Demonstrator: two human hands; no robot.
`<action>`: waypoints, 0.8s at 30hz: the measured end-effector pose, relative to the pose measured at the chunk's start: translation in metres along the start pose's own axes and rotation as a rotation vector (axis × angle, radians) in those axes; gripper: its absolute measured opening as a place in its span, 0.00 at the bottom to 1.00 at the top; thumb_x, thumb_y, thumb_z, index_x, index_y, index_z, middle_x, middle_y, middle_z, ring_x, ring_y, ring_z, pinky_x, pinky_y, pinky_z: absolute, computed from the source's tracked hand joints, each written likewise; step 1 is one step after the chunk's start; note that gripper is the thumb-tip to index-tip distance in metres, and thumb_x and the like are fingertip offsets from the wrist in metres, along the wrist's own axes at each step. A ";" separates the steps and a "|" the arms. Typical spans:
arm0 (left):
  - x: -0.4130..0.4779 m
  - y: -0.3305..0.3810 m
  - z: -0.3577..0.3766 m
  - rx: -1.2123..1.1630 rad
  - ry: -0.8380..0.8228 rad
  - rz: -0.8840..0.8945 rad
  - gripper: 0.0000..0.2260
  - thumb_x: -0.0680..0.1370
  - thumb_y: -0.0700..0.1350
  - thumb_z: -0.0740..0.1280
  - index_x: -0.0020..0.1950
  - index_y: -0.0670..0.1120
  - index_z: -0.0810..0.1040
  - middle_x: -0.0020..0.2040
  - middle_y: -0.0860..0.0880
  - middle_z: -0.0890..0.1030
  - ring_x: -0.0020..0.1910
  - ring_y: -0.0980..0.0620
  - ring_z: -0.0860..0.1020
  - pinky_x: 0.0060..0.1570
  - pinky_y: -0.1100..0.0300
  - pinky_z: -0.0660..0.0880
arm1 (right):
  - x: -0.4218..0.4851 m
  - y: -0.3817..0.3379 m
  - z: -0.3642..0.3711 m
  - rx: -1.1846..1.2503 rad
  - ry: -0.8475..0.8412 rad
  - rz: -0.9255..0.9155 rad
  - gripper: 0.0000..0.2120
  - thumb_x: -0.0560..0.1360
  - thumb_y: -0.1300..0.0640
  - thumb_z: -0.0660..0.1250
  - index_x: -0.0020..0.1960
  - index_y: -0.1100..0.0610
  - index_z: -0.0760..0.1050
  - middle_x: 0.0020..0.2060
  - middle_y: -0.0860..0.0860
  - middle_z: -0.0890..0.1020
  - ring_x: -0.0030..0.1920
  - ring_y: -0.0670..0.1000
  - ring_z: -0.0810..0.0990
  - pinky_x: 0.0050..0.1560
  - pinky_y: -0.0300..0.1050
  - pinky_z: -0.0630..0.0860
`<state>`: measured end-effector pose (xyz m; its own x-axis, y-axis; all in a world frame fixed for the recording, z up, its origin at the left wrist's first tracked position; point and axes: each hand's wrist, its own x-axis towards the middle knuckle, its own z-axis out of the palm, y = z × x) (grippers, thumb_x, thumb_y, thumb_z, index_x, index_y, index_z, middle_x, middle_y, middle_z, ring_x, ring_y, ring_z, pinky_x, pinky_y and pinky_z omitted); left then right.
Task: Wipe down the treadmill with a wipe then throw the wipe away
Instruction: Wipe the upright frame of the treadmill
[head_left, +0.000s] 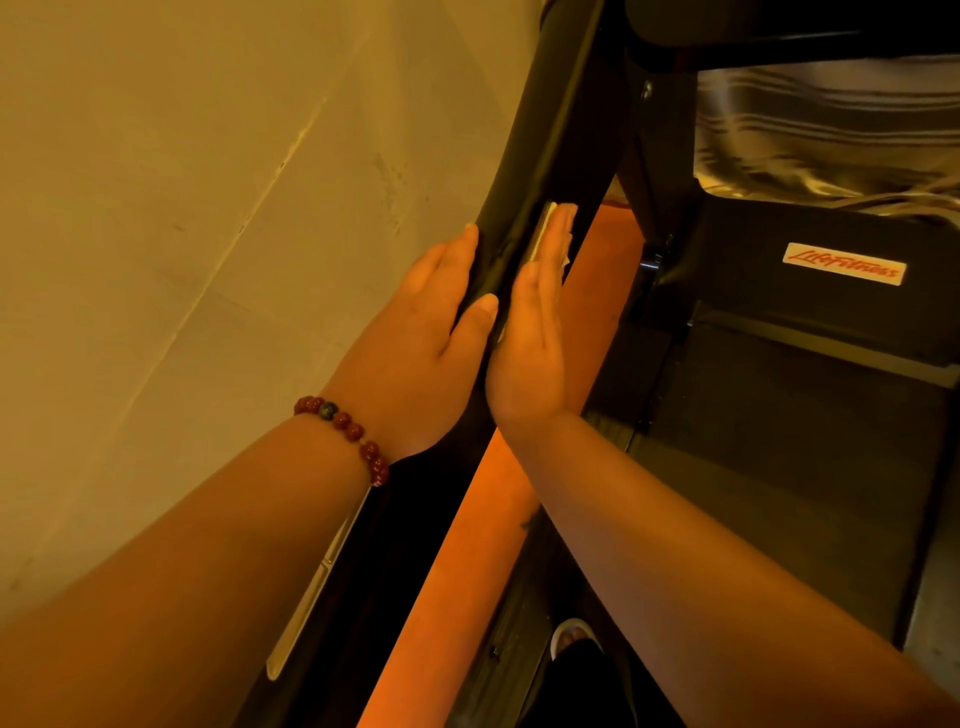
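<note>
**Clerk:** Head view first, and it is the only one. Where is the wipe?

**Inspector:** The wipe (544, 231) lies under the right hand (535, 322), pressed to the right face of the treadmill's black upright (561, 130). Only pale edges show past the fingertips and beside the palm.

**Clerk:** And the grip on each side?

**Inspector:** The right grip is flat, with fingers straight, pushing the wipe on the post and not curled round it. The left hand (431, 332), with a red bead bracelet (345, 423) at the wrist, lies flat on the left face of the same upright, its thumb across the front. It holds nothing. The two hands are nearly touching, with the post between them.

**Clerk:** What are the risks from here?

**Inspector:** In his judgement, three. The wipe is held by pressure alone, so a fast stroke or a lifted palm could let it bunch up or drop to the orange floor (467, 571) near the shoe (571, 631). The post sits close to the wall (182, 182), so its left face may be missed. The deck (779, 467) and console are also probably not wiped yet, so binning the wipe now would be premature.

**Clerk:** Is there any writing?

**Inspector:** There is one label (844, 263), far right on the motor cover, with red script on white reading "LifeFitness". Nothing else is legible.
</note>
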<state>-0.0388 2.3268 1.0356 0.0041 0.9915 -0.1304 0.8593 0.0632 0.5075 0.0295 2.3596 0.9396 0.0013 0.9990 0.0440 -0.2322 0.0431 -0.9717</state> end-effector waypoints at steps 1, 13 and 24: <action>0.000 0.000 0.000 -0.001 -0.001 0.003 0.24 0.83 0.48 0.54 0.79 0.48 0.52 0.77 0.52 0.59 0.66 0.68 0.59 0.54 0.86 0.56 | -0.002 0.001 -0.001 0.006 -0.021 -0.039 0.26 0.83 0.51 0.42 0.79 0.55 0.42 0.79 0.49 0.43 0.77 0.43 0.40 0.78 0.49 0.39; -0.001 0.000 0.002 0.034 0.003 -0.003 0.25 0.83 0.49 0.53 0.79 0.48 0.51 0.78 0.52 0.57 0.66 0.70 0.55 0.55 0.87 0.53 | -0.003 0.001 -0.001 -0.023 -0.033 -0.042 0.25 0.83 0.52 0.42 0.78 0.54 0.41 0.78 0.49 0.43 0.77 0.44 0.39 0.77 0.47 0.39; 0.004 0.002 -0.003 -0.028 -0.049 -0.042 0.25 0.82 0.51 0.56 0.79 0.51 0.54 0.76 0.52 0.62 0.72 0.57 0.64 0.70 0.56 0.66 | 0.020 0.002 -0.013 -0.122 -0.040 0.022 0.26 0.83 0.49 0.42 0.78 0.52 0.39 0.78 0.49 0.40 0.77 0.45 0.37 0.77 0.47 0.36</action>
<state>-0.0384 2.3314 1.0389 -0.0061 0.9810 -0.1938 0.8446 0.1088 0.5242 0.0414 2.3799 0.9357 -0.0424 0.9987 0.0288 -0.1113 0.0240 -0.9935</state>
